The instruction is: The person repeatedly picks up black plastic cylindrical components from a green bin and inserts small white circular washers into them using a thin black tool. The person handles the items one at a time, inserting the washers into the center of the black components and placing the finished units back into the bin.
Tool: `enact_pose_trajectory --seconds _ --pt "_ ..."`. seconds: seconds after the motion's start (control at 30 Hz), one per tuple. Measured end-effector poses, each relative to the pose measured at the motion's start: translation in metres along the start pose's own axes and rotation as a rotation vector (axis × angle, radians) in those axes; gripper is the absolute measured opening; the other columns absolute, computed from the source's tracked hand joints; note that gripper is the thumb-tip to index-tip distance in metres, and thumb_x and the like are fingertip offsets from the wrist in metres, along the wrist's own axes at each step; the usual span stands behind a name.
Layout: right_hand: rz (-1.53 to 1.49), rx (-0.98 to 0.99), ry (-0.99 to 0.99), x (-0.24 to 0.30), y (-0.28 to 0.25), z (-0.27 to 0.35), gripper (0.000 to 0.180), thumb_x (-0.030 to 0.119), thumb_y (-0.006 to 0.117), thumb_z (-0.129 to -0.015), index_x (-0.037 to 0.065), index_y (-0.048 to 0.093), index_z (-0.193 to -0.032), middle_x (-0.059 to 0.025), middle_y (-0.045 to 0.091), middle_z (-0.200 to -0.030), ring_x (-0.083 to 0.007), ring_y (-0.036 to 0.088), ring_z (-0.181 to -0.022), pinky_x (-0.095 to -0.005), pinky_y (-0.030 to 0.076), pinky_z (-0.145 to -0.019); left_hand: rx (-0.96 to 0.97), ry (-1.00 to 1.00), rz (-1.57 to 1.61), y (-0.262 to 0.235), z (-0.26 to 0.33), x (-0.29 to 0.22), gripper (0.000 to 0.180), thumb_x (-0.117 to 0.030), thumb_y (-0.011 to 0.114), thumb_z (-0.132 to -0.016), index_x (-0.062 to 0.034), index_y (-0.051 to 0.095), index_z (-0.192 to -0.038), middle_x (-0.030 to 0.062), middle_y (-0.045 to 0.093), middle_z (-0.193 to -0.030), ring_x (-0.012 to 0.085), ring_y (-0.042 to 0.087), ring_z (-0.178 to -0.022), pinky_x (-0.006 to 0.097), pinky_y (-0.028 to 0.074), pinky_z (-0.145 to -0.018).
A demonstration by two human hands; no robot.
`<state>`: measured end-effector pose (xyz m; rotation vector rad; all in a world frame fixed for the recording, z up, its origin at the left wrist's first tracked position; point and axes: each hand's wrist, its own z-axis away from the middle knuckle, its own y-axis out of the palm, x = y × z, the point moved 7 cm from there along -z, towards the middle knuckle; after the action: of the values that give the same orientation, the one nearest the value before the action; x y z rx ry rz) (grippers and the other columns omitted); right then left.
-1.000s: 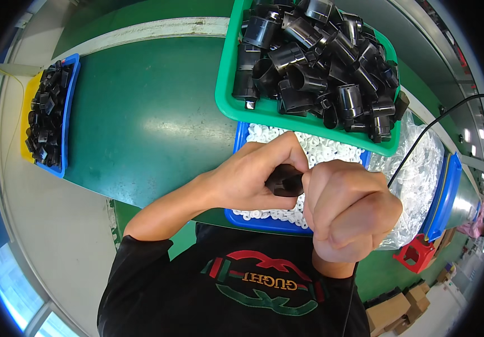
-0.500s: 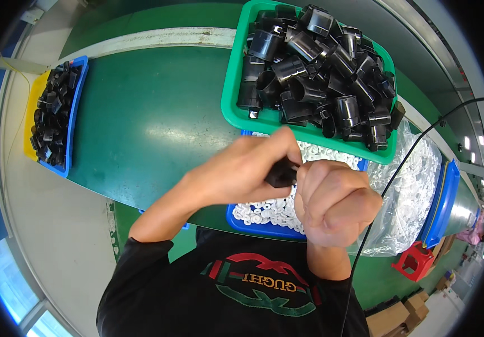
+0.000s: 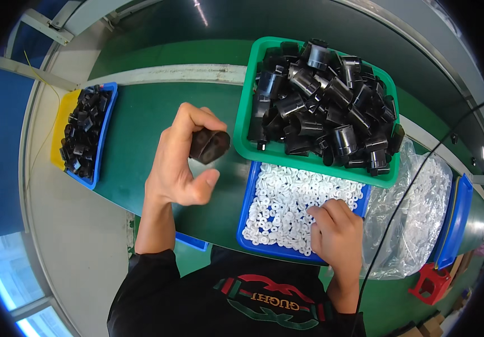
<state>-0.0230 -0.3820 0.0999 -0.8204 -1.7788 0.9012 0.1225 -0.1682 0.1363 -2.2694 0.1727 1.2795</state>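
Above green table (image 3: 157, 112), left hand (image 3: 177, 163) grip clenching black cap (image 3: 209, 146), right hand (image 3: 337, 236) fingering white rings (image 3: 292, 196) in blue tray (image 3: 246, 213).

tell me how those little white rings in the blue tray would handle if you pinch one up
The white rings look small, thin and light, so probably fiddly to single out. Loosely heaped in the blue tray, they would likely slide aside under the right hand.

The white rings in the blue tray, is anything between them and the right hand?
Nothing visible. The right hand rests directly on the white rings at the near edge of the blue tray.
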Motion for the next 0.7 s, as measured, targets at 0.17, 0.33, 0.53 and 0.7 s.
enact_pose_trajectory --seconds 0.17,0.33,0.53,0.7 --pt "0.109 -0.035 0.125 -0.008 0.012 0.009 0.023 0.009 0.069 -0.067 0.006 0.064 -0.09 -0.0055 0.051 -0.084 -0.0216 0.056 -0.074 -0.0326 0.049 -0.051 -0.033 -0.148 -0.06 -0.009 -0.022 0.03 0.061 -0.06 0.058 -0.08 -0.0049 0.047 -0.103 0.0082 0.055 -0.085 0.0142 0.051 -0.077 0.026 0.037 -0.064" --pt "0.134 -0.105 0.172 -0.017 0.025 0.021 0.023 0.009 0.071 -0.071 0.007 0.065 -0.093 -0.0053 0.054 -0.085 -0.0216 0.059 -0.075 -0.0325 0.051 -0.054 -0.066 -0.194 0.041 -0.011 -0.05 0.06 0.036 -0.032 0.05 -0.088 -0.0045 0.051 -0.111 0.0062 0.061 -0.093 0.0133 0.054 -0.081 0.029 0.041 -0.073" --pt "0.135 -0.186 0.139 -0.017 0.028 0.03 0.023 0.008 0.073 -0.07 0.009 0.065 -0.092 -0.0038 0.054 -0.082 -0.0203 0.059 -0.07 -0.0317 0.05 -0.052 -0.142 -0.147 -0.378 -0.012 -0.111 0.133 0.037 -0.019 0.062 -0.091 -0.0002 0.051 -0.121 0.0155 0.062 -0.11 0.0277 0.059 -0.1 0.038 0.046 -0.089" --pt "0.158 -0.231 0.038 -0.011 0.033 0.034 0.016 0.012 0.068 -0.072 0.009 0.065 -0.088 -0.0025 0.055 -0.08 -0.0187 0.059 -0.069 -0.03 0.051 -0.051 -0.014 -0.143 -0.773 -0.014 -0.163 0.202 0.046 -0.025 0.069 -0.087 -0.0004 0.053 -0.123 0.0214 0.062 -0.119 0.0391 0.055 -0.113 0.044 0.045 -0.096"
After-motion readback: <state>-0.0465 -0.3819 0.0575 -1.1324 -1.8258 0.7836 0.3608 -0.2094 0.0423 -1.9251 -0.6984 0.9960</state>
